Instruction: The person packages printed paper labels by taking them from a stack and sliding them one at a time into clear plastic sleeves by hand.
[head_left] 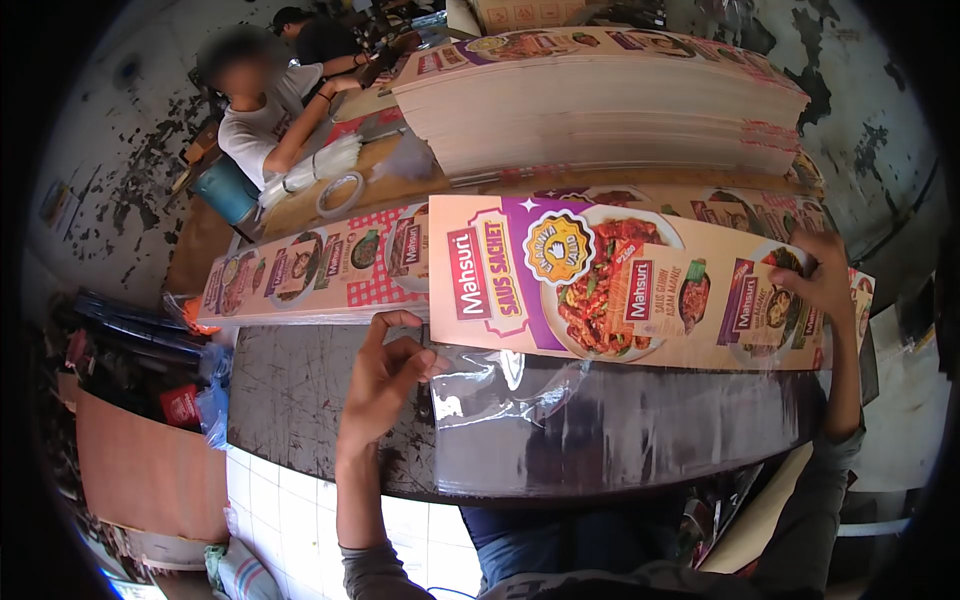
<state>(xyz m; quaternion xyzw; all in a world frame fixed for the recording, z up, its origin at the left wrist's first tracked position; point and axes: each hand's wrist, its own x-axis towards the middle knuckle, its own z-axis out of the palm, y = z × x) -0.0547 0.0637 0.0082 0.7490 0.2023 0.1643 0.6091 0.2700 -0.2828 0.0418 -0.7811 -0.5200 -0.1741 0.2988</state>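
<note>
A long printed "Mahsuri Saus Sachet" cardboard strip [600,285] lies across the upper part of a clear plastic sheet [620,430] on the dark tabletop. My right hand [822,285] grips the strip near its right end, with thumb and fingers on its printed face. At the sheet's left edge, just below the strip's lower left corner, my left hand [385,375] has its thumb and a finger pinched on the plastic; the index finger is bent above them. Behind the strip lies a low stack of similar printed strips [310,265], partly covered by it.
A tall stack of printed cardboard [600,125] stands at the back. A roll of tape [340,194] and a bundle of clear plastic [325,160] lie left of it. Two people [262,110] sit beyond, at the far left. The scratched dark table [300,400] ends near my body.
</note>
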